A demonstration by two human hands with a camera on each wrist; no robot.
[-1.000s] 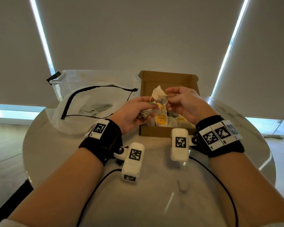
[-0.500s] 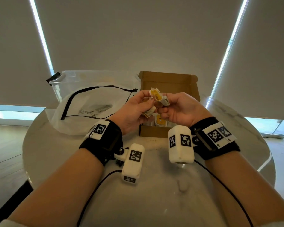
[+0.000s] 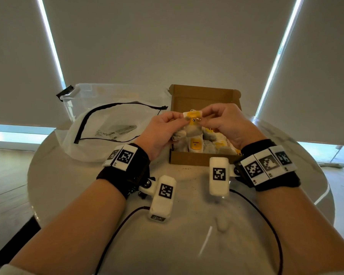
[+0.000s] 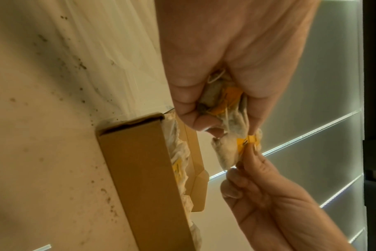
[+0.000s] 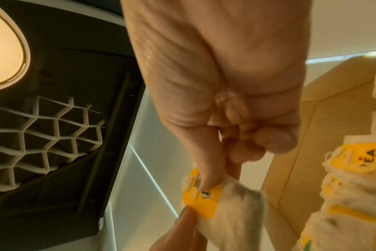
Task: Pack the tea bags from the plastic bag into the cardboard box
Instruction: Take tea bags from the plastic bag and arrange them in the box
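Note:
A white tea bag with a yellow tag (image 3: 192, 124) hangs between both hands, just above the open cardboard box (image 3: 189, 158). My left hand (image 3: 163, 128) pinches its left top corner and also clutches more tea bags (image 4: 223, 100) in the palm. My right hand (image 3: 222, 124) pinches the bag's right top corner by the yellow tag (image 5: 204, 202). The same bag (image 4: 232, 152) shows in the left wrist view next to the box (image 4: 144, 178). Several tea bags (image 3: 196, 145) lie packed in the box. The plastic zip bag (image 3: 99, 132) lies flat to the left.
A clear plastic tub (image 3: 81, 100) stands behind the zip bag. The round white table (image 3: 187, 225) holds black cables (image 3: 119, 227) near its front. Window blinds hang behind the table. Dark crumbs dot the tabletop (image 4: 54, 118) beside the box.
Both hands have drawn one tea bag out flat by its top corners and brought it over the box. The right wrist has turned back so its camera block points downward.

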